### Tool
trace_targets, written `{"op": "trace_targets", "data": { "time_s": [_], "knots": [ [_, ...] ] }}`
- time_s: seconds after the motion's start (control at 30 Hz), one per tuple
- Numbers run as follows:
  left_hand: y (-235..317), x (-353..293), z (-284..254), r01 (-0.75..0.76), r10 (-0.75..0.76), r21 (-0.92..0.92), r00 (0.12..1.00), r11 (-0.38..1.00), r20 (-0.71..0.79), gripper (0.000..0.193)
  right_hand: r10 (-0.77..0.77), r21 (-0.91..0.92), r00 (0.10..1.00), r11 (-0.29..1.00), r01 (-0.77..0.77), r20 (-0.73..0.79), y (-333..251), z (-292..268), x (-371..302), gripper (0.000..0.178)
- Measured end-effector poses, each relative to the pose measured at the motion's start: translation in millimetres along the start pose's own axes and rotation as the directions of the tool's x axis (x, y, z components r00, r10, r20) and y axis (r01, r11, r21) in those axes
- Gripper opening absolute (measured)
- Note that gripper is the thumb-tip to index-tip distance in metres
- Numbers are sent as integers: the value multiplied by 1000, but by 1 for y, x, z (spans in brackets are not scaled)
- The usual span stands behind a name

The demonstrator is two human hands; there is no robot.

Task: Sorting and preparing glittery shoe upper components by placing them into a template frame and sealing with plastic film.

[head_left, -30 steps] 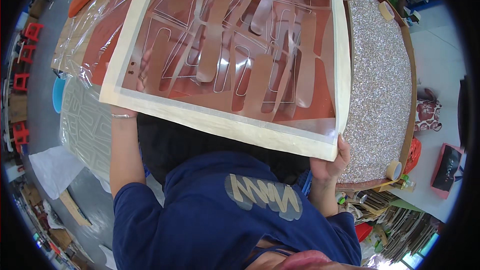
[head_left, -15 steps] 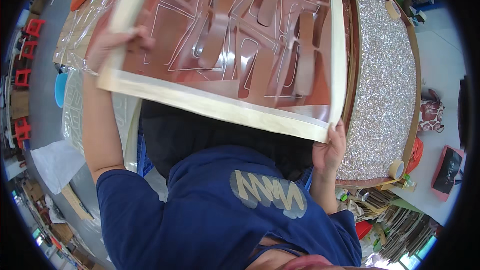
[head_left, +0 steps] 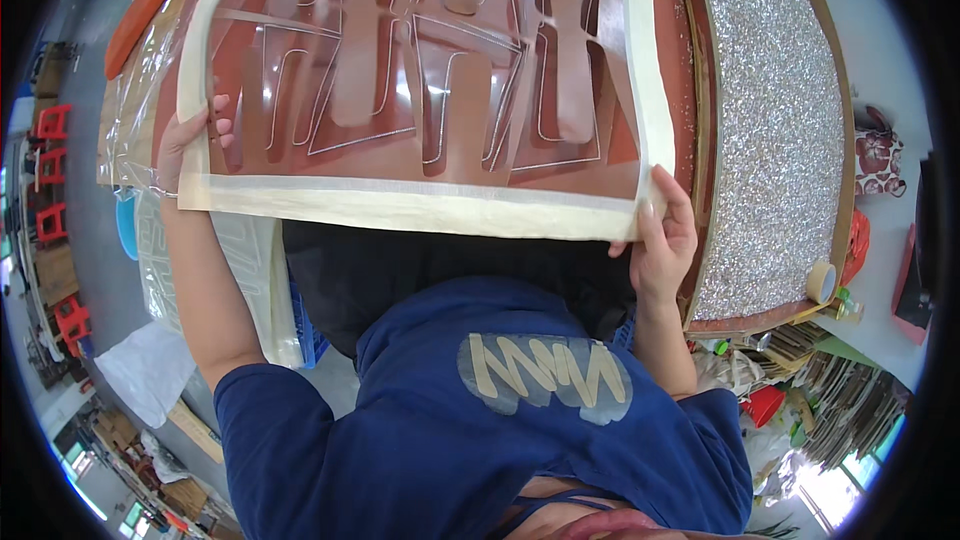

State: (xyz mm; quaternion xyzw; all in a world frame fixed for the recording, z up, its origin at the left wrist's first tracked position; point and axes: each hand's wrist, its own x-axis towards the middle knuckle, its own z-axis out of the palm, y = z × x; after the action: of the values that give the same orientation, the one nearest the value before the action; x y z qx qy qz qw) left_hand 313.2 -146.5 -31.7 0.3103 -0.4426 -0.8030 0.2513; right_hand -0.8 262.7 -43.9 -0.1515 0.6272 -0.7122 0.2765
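The left hand is clasping the cream border of a glossy, see-through sheet at the left of the frame; the right hand is gripping its lower right corner, right of centre. The hands are holding well apart. The sheet is filling the upper centre, its film showing long, rounded brown shapes and thin whitish outlines. A grainy, silvery glitter surface is curving down the upper right, a ring-shaped tape roll sitting near its lower corner. A smooth, elongated orange piece is lying upper left.
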Motion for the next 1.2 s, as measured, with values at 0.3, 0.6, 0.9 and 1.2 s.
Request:
{"op": "trace_targets", "data": {
  "time_s": [0.3,0.6,0.9,1.2],
  "knots": [
    [-13,8,-8,206,-160,251,968,946,-191,33,129,-293,992,948,-124,-1,20,-2,5,37],
    [-10,9,-13,240,-128,409,951,881,-282,24,255,-456,966,865,-209,41,14,-2,0,35],
    [-4,14,-29,73,19,376,972,924,-234,20,179,-150,983,974,-170,44,22,-7,6,33],
    [-18,20,-16,224,-77,468,947,855,-311,22,282,-294,959,918,-266,11,21,-6,7,33]
  ]
}}
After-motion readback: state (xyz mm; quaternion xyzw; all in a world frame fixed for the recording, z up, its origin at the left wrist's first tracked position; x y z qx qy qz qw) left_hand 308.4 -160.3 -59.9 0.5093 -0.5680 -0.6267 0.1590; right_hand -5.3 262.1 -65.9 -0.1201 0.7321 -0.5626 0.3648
